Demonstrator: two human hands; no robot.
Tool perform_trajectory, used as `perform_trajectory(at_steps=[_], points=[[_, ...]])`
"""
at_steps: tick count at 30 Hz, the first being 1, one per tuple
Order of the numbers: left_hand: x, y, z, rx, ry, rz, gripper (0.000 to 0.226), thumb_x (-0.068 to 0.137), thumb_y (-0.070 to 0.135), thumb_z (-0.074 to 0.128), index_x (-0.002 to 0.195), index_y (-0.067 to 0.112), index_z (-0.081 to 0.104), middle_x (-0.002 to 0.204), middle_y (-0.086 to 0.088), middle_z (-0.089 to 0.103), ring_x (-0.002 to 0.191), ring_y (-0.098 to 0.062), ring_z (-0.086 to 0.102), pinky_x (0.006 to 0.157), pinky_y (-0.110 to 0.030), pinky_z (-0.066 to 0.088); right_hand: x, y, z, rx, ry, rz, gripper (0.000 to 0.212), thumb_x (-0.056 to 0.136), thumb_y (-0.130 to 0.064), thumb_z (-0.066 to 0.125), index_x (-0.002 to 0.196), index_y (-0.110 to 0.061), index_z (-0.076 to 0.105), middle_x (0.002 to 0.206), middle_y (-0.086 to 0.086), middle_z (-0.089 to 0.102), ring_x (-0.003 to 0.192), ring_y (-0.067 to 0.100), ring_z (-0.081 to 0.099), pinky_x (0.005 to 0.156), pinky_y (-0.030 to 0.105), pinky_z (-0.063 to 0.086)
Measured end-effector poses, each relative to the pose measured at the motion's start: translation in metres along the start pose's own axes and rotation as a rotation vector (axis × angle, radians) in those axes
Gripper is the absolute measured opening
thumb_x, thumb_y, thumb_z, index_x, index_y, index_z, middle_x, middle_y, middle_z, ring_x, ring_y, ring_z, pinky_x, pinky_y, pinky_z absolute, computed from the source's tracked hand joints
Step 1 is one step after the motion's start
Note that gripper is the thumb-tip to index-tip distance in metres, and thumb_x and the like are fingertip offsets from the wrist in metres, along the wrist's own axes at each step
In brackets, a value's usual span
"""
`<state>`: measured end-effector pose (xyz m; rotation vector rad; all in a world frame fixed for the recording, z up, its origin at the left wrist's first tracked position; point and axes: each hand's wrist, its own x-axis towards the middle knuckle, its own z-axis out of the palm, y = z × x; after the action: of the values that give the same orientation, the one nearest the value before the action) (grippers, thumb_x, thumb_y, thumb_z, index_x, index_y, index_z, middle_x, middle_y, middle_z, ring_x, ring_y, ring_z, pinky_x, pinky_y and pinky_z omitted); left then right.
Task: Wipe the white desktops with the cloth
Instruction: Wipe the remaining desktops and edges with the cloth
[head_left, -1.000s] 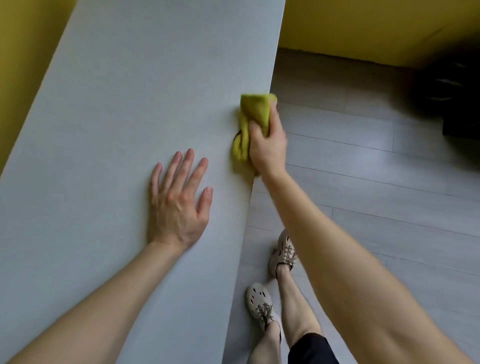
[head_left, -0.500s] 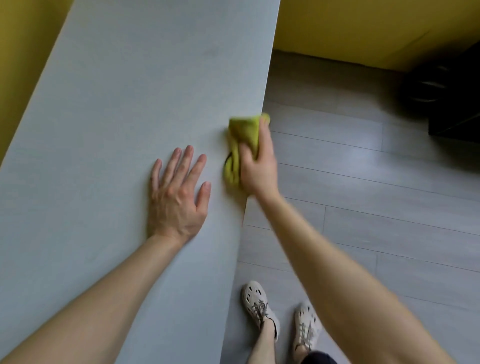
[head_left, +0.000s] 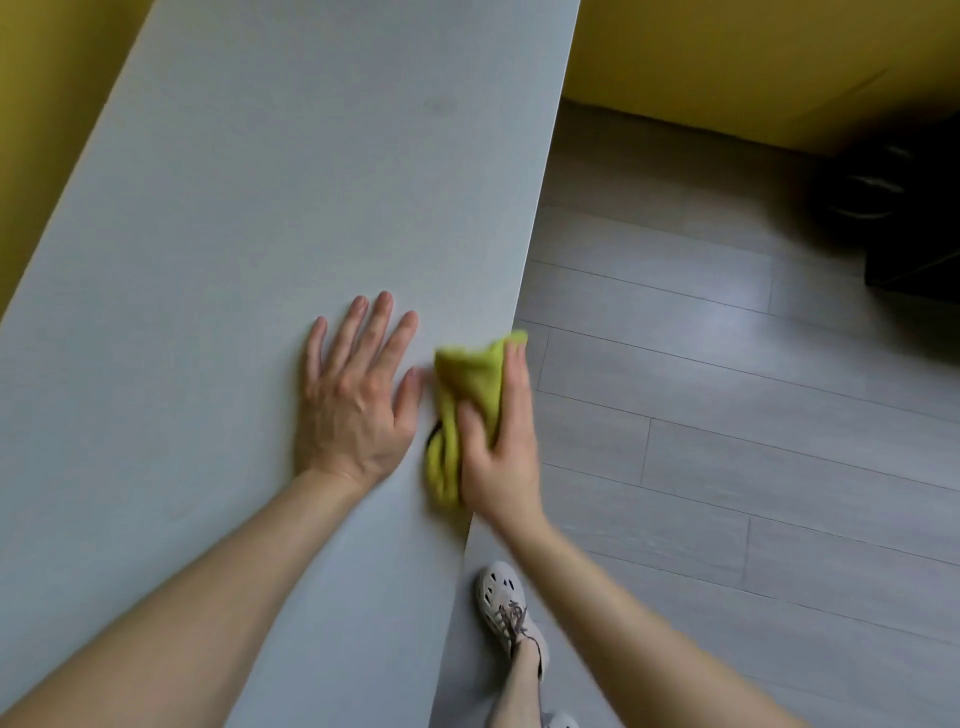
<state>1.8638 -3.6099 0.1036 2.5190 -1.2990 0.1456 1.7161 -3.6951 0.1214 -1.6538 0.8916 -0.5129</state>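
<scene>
A long white desktop (head_left: 249, 218) runs away from me between yellow walls. My left hand (head_left: 358, 395) lies flat on it, fingers spread and straight. Just to its right, at the desktop's right edge, my right hand (head_left: 501, 447) grips a bunched yellow-green cloth (head_left: 465, 395), thumb on top of the cloth and fingers wrapped over the edge side. The cloth lies along the edge and almost touches my left thumb.
Yellow walls (head_left: 727, 57) close off the left side and the far end. Grey plank floor (head_left: 727, 415) lies to the right of the desk. A dark blurred object (head_left: 893, 208) sits on the floor at the far right. My foot in a pale shoe (head_left: 506, 613) stands beside the desk edge.
My right hand has slid the cloth along the right edge toward me, from well ahead of my left hand to right beside it. My left hand stayed flat in place.
</scene>
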Motion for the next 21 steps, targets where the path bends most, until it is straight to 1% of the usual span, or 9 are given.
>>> perform_trajectory(at_steps=[4,6,8,10,11,13,15,18,21], points=[[0.000,0.002,-0.001,0.013,-0.004,-0.005,0.057,0.109,0.041,0.046,0.163,0.024,0.048,0.176,-0.002,0.035,0.165,-0.023,0.028,0.131,-0.061,0.021,0.153,-0.014,-0.012,-0.045,0.138,0.082,0.076,0.098,-0.033,0.055,0.170,-0.027,0.031,0.176,-0.005,0.032,0.161,0.013,0.030,0.132,0.039,0.028],[0.000,0.002,-0.002,0.018,-0.003,-0.003,0.057,0.109,0.040,0.046,0.164,0.024,0.048,0.176,-0.002,0.035,0.165,-0.023,0.027,0.131,-0.061,0.020,0.182,-0.014,-0.015,-0.069,0.126,0.095,0.072,0.102,-0.032,0.055,0.170,-0.031,0.030,0.175,-0.007,0.033,0.160,0.015,0.033,0.129,0.041,0.032],[0.001,0.002,-0.001,0.015,-0.006,-0.010,0.057,0.109,0.040,0.046,0.163,0.024,0.048,0.176,-0.002,0.035,0.165,-0.023,0.027,0.131,-0.061,0.020,0.155,-0.012,-0.010,-0.052,0.127,0.086,0.070,0.105,-0.029,0.054,0.170,-0.030,0.028,0.176,-0.008,0.030,0.160,0.013,0.031,0.127,0.033,0.031],[0.001,0.002,-0.003,0.011,-0.010,-0.013,0.057,0.109,0.041,0.046,0.163,0.024,0.048,0.176,-0.002,0.036,0.165,-0.023,0.028,0.131,-0.061,0.020,0.079,-0.007,0.001,-0.006,0.138,0.073,0.069,0.108,-0.024,0.055,0.171,-0.028,0.027,0.178,-0.009,0.025,0.162,0.006,0.024,0.123,0.018,0.027],[0.001,0.002,-0.003,0.015,-0.010,-0.011,0.057,0.109,0.041,0.046,0.163,0.024,0.048,0.176,-0.002,0.036,0.165,-0.023,0.028,0.131,-0.061,0.021,0.031,-0.001,0.006,0.011,0.115,0.059,0.070,0.109,-0.019,0.056,0.172,-0.026,0.026,0.179,-0.010,0.022,0.163,0.004,0.020,0.123,0.015,0.024],[0.002,0.002,-0.004,0.023,-0.015,-0.004,0.057,0.108,0.041,0.046,0.163,0.023,0.049,0.175,-0.003,0.037,0.164,-0.024,0.030,0.131,-0.062,0.021,-0.062,0.007,0.009,0.015,0.029,0.020,0.075,0.108,-0.008,0.059,0.172,-0.022,0.022,0.181,-0.007,0.015,0.165,0.004,0.014,0.127,0.014,0.018],[0.003,0.003,-0.005,0.027,-0.026,-0.002,0.058,0.108,0.042,0.044,0.163,0.023,0.048,0.176,-0.003,0.037,0.164,-0.025,0.029,0.131,-0.061,0.021,-0.122,0.010,0.004,0.020,-0.070,0.018,0.079,0.107,-0.004,0.060,0.171,-0.024,0.019,0.181,-0.007,0.011,0.165,0.004,0.011,0.125,0.010,0.017],[0.003,0.004,-0.006,0.027,-0.028,0.000,0.058,0.109,0.043,0.043,0.163,0.023,0.048,0.175,-0.004,0.037,0.164,-0.026,0.030,0.131,-0.061,0.020,-0.101,0.006,0.001,0.000,-0.105,0.019,0.077,0.106,-0.015,0.059,0.171,-0.022,0.019,0.181,-0.004,0.010,0.164,0.000,0.008,0.123,0.007,0.013],[0.000,0.002,-0.005,-0.012,-0.005,0.006,0.055,0.108,0.041,0.048,0.158,0.020,0.055,0.171,-0.009,0.043,0.161,-0.029,0.036,0.131,-0.061,0.021,-0.001,0.000,0.002,-0.012,0.029,0.028,0.077,0.102,-0.028,0.055,0.172,-0.021,0.023,0.180,-0.002,0.017,0.164,0.003,0.014,0.120,0.005,0.013]])
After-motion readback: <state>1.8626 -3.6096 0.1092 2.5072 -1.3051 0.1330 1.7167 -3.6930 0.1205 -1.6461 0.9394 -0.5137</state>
